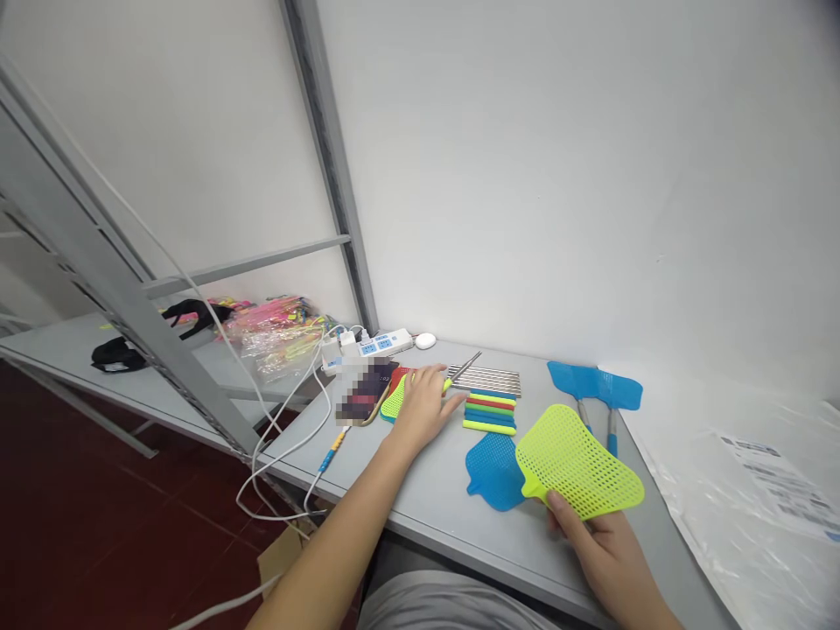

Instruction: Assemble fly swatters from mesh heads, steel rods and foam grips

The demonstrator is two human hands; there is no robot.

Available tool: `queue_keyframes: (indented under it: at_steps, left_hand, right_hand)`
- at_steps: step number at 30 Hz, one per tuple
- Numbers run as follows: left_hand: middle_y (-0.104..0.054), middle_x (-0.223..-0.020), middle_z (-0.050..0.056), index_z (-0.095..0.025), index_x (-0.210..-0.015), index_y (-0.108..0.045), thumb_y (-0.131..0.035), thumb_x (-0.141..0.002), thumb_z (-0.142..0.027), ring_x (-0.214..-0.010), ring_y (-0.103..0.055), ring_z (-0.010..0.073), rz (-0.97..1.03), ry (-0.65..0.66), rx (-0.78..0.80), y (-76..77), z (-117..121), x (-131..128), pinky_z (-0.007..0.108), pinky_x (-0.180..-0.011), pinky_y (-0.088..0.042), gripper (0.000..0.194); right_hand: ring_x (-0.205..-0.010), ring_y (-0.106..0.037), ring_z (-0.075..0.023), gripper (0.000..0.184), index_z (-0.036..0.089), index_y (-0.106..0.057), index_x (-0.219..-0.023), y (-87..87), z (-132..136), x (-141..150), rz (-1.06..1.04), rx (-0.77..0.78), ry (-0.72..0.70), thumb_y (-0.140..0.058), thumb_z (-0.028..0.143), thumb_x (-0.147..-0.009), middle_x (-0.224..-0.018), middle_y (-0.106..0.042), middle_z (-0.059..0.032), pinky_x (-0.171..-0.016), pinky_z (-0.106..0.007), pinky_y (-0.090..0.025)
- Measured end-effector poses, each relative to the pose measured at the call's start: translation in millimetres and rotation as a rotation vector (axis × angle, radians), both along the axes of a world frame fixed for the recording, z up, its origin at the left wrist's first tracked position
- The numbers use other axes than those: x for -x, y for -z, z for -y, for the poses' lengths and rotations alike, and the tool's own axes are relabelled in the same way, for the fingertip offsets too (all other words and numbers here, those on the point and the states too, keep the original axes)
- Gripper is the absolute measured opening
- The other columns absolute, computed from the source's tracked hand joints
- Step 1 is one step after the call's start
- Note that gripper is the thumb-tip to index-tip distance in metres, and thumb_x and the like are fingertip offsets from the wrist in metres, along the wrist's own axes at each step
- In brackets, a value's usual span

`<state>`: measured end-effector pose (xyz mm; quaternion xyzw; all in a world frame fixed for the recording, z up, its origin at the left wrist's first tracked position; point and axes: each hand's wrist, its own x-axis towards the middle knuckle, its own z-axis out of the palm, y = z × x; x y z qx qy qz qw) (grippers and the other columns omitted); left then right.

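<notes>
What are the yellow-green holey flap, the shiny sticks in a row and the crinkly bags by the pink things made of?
Yellow-green flap: probably bendy plastic, smooth and evenly coloured, with neat little holes.
Shiny sticks: they look like polished metal, silvery with bright streaks.
Crinkly bags: likely thin, clear plastic; they glint, and colours show through.

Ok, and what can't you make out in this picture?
All in the head view:
- Left hand: its own back hides its grip near the green-ended metal rod.
- Small mesh pieces: partly covered by the left hand.
- Right hand: some fingers hidden behind the large yellow-green mesh piece.
- Dark phone-like object: pixelated.
- Plastic packaging: cut off by the frame edge, its label print too small.
</notes>
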<state>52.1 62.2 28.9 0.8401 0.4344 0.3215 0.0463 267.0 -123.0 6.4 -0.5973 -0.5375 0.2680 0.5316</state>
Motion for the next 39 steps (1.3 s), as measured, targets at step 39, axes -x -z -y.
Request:
queue_keyframes:
  at_steps: [39]
  left_hand:
    - [-0.062,-0.068,-0.001,-0.02,-0.076,-0.053,-0.039,-0.101,-0.038,-0.056,-0.055,0.0134,-0.336,0.605,-0.052,-6.5,19.8,-54.5,0.028,-0.055,-0.027,0.034]
  right_hand:
    - [-0.053,-0.045,-0.0106,0.024,0.02,-0.06,-0.076,3.9,-19.0,-26.9,-0.674,-0.059,0.276,-0.066,0.04,-0.087,-0.065,-0.056,0.0025,-0.056,-0.027,-0.037]
